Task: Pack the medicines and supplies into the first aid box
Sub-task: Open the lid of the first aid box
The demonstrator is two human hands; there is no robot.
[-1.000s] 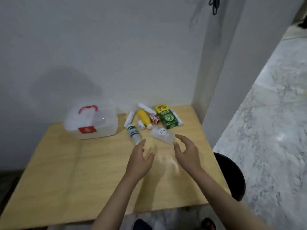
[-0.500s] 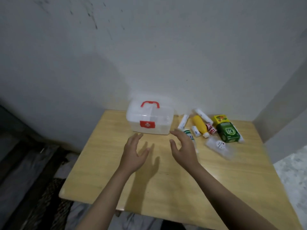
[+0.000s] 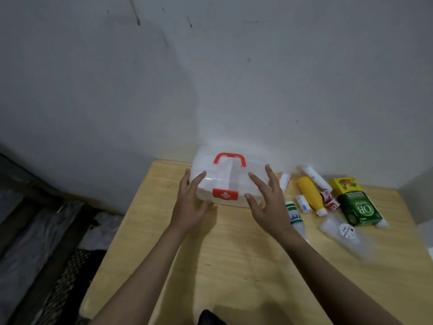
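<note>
the first aid box [image 3: 230, 181], clear plastic with a red handle and a red cross latch, sits shut at the back of the wooden table [image 3: 234, 254], close to the wall. the left hand [image 3: 191, 205] is spread open at the box's left front corner, fingers on or just over the lid, thumb near the base; it may be touching, but no firm hold shows. the right hand [image 3: 267, 202] is open too, fingers splayed over the box's right end, closed on nothing.

to the right of the box lie the supplies: a white tube [image 3: 284, 182] just beside it, a green-and-white bottle [image 3: 294, 214] partly hidden behind the right wrist, a small white vial [image 3: 303, 204], a yellow bottle [image 3: 310, 195], a white roll [image 3: 316, 179], small red-and-white packets [image 3: 329, 201], a yellow carton [image 3: 345, 185], a green box [image 3: 359, 208] and a blurred clear packet [image 3: 344, 232] nearest the front.
</note>
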